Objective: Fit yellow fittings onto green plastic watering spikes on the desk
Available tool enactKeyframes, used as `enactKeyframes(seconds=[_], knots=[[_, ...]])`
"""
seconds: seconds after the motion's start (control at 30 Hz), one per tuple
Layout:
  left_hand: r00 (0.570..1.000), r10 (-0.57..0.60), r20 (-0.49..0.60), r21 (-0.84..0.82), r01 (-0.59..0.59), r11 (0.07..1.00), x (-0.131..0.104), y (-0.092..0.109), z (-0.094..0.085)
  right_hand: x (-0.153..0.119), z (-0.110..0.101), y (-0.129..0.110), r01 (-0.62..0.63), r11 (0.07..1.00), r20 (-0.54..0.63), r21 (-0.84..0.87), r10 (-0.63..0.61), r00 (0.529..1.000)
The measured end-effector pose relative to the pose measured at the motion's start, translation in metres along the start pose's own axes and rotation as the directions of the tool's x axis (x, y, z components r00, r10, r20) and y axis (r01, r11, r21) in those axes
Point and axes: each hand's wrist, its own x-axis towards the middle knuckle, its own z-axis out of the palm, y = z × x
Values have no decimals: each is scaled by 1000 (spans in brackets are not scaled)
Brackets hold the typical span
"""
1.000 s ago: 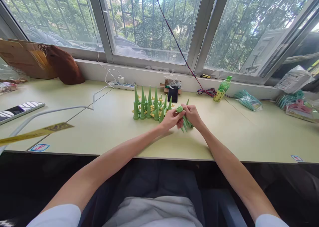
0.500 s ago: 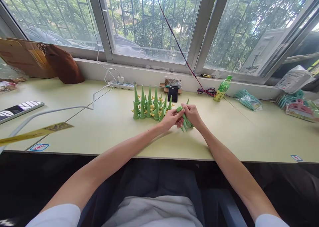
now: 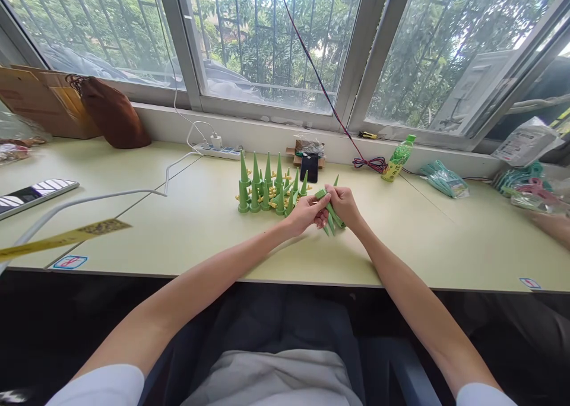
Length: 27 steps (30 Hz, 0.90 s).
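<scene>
My left hand (image 3: 306, 214) and my right hand (image 3: 345, 206) come together above the table's middle, fingers closed on a green plastic piece with pointed spikes (image 3: 330, 222). Its spikes stick out below and above my fingers; much of its body is hidden by them. Just left of my hands stands a cluster of green spiked cones (image 3: 266, 198), upright in rows, with small yellow parts among them. My left fingers are close to the cluster's right end.
Behind the cones are a black phone (image 3: 309, 167) and a small open box (image 3: 305, 146). A green bottle (image 3: 398, 158) leans at the back right. A white cable (image 3: 111, 194) crosses the left side. Another person's blurred arm (image 3: 554, 227) reaches in at the right edge.
Another person's arm has entered at the right edge, by the bagged items. My hands stay almost where they were, still holding the green piece.
</scene>
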Motion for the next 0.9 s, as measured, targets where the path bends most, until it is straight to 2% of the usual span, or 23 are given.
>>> enactKeyframes(seconds=[0.9], knots=[[994,100,-44,192,-90,977,0,0,1,1,1,2,-20,999,14,-26,20,1000]])
